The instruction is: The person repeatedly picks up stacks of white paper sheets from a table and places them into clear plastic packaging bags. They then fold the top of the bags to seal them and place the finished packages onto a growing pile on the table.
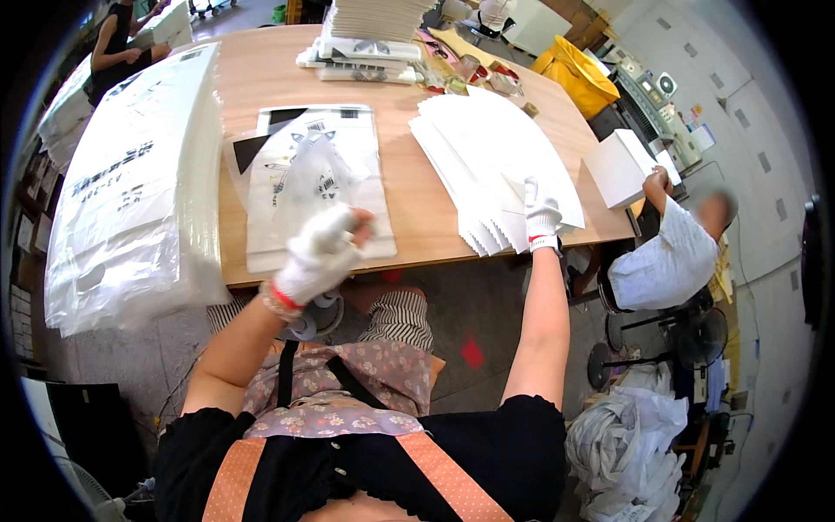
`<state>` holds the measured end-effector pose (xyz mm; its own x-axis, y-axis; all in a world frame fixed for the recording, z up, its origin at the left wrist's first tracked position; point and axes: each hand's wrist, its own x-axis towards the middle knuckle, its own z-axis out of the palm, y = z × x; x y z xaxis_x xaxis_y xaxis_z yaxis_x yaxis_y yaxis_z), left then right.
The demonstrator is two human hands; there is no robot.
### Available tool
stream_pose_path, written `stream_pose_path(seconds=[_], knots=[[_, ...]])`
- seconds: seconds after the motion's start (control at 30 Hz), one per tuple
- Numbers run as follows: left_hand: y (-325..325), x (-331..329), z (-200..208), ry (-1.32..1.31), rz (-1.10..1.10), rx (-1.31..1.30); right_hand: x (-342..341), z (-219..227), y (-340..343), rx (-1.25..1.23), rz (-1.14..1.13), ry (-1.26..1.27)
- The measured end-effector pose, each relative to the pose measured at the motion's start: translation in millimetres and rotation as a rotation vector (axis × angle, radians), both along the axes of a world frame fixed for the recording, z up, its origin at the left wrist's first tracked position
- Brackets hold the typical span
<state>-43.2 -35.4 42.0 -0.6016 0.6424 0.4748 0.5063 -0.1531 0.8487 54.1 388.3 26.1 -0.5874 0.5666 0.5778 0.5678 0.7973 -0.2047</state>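
Note:
My left hand [323, 252], in a white glove with bare fingertips, hovers at the table's near edge. Motion blurs its bent fingers, so any grip is hard to make out. Just beyond it lies a crumpled clear plastic bag [320, 170], on a stack of printed plastic bags [365, 187] with black and grey designs. My right hand [541, 213], gloved in white too, rests on the near right side of a fanned stack of white sheets [483, 143]. Its fingers reach forward over the paper.
A tall pile of clear-wrapped packs [130, 191] covers the table's left end. More packs [370, 52] stand at the back, beside tape and small tools. A yellow bin [578, 76] is beyond the far right corner. To the right, a seated person [670, 252] handles a white box [613, 165].

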Motion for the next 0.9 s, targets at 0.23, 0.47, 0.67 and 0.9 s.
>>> stream_pose_path(seconds=[0.23,0.47,0.67,0.9], knots=[[78.1,51.2,-35.5,-0.474,-0.444,-0.366,5.0,24.4,-43.0,0.229,0.13,0.039],[62.7,57.2,-41.5,-0.466,-0.372,-0.457,1.8,27.9,-19.4,0.413,0.326,0.038],[25.7,34.6,-82.8,-0.678,-0.236,-0.295,13.4,14.8,-18.1,0.294,0.326,0.124],[28.4,41.8,-86.6,-0.668,-0.296,-0.296,6.7,1.7,-27.2,0.053,0.607,-0.035]])
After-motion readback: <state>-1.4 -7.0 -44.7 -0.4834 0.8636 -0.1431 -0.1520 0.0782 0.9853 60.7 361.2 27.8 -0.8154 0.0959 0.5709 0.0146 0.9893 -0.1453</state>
